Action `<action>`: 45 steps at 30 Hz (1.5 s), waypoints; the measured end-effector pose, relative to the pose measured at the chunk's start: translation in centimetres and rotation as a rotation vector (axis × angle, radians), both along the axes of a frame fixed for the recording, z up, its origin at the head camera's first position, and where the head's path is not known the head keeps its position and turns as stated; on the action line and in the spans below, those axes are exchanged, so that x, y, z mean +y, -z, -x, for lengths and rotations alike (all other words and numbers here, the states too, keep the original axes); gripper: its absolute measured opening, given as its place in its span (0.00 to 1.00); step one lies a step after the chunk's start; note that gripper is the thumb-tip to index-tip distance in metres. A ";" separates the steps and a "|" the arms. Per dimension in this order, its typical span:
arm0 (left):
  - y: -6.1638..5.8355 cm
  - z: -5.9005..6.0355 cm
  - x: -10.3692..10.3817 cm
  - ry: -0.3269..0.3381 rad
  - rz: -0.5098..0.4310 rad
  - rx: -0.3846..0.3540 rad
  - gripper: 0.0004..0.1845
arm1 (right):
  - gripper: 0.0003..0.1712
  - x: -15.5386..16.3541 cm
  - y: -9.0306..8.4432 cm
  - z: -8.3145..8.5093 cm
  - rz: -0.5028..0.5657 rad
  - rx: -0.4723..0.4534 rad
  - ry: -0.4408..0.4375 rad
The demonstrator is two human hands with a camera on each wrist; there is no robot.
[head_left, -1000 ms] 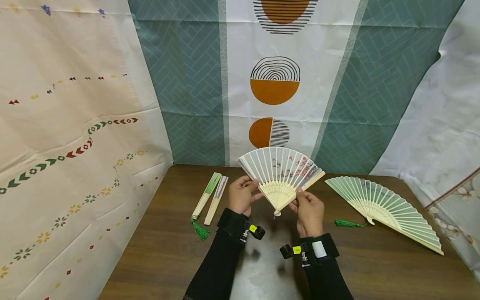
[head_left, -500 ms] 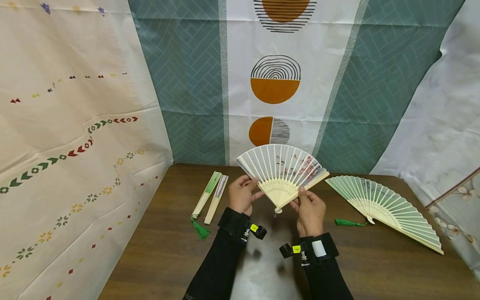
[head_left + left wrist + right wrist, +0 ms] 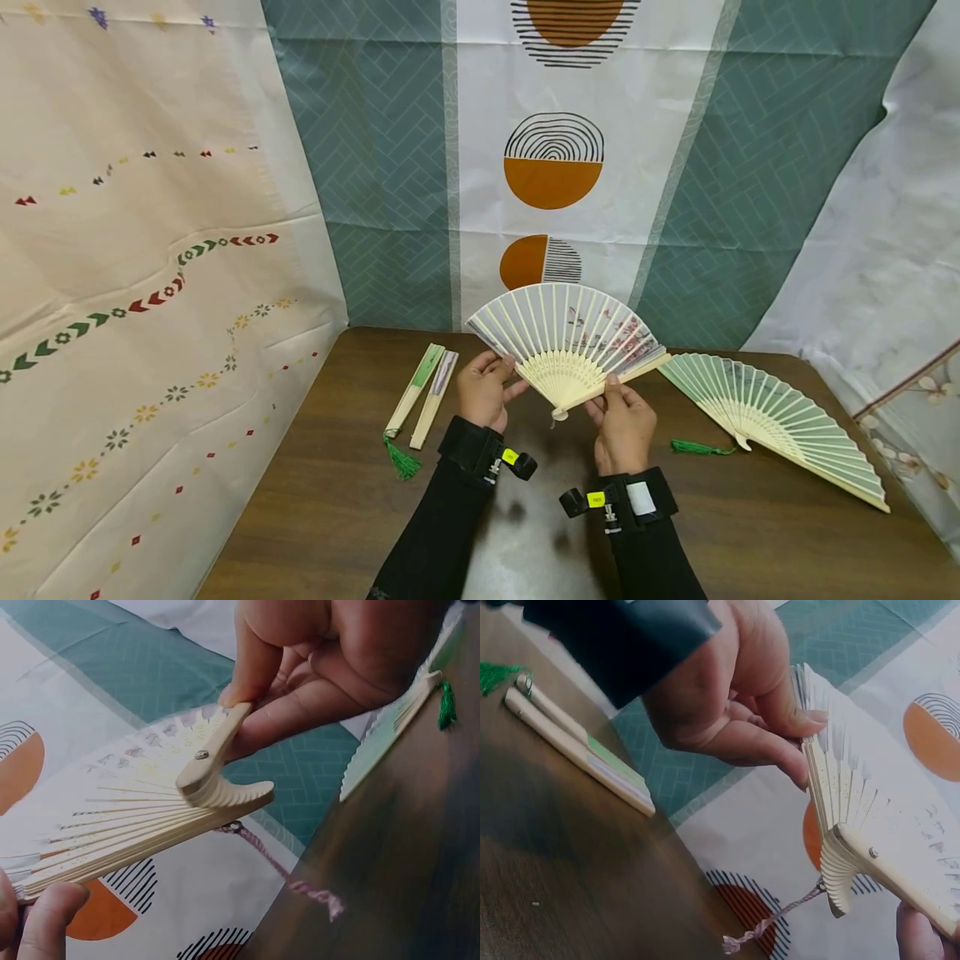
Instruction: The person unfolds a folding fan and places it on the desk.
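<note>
Head view: the left hand (image 3: 483, 392) and right hand (image 3: 626, 423) pinch opposite sides of a spread pale folding fan with red blossoms (image 3: 551, 333), raised above the wooden table (image 3: 315, 500). On the tabletop lie two closed folding fans (image 3: 412, 392), left, and an open green folding fan (image 3: 780, 421), right.

Holds white fan (image 3: 562, 333) spread in left hand (image 3: 483, 393) and right hand (image 3: 626, 427) above table (image 3: 315, 517), between folded fans (image 3: 433, 402) and green fan (image 3: 772, 412).
</note>
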State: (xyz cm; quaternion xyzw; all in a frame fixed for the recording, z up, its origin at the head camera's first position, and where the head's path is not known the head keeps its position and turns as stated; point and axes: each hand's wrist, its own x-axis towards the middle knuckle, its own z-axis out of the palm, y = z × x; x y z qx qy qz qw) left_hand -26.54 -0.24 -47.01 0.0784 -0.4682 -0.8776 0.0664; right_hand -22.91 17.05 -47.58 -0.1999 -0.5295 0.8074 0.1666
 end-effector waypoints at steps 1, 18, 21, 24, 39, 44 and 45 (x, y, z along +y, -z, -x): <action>0.0 0.0 0.1 -0.003 -0.011 0.004 0.02 | 0.21 0.0 0.0 0.0 0.006 0.004 0.007; 0.2 0.0 1.3 -0.096 -0.120 0.002 0.05 | 0.17 0.2 -0.2 0.2 0.118 0.029 0.059; 0.3 0.1 1.4 -0.107 -0.147 0.004 0.05 | 0.17 0.2 -0.2 0.2 0.154 0.039 0.062; 0.3 0.0 1.4 -0.115 -0.170 0.002 0.02 | 0.15 0.2 -0.1 0.3 0.215 0.047 0.072; 0.5 -0.2 2.8 -0.148 -0.303 0.051 0.08 | 0.15 0.2 -0.5 -0.2 0.393 0.104 0.116; 0.3 -0.2 3.2 -0.172 -0.338 0.065 0.05 | 0.15 0.2 -0.9 -0.2 0.456 0.137 0.108; 0.3 -0.2 3.3 -0.173 -0.343 0.068 0.06 | 0.15 0.2 -1.0 -0.2 0.463 0.142 0.103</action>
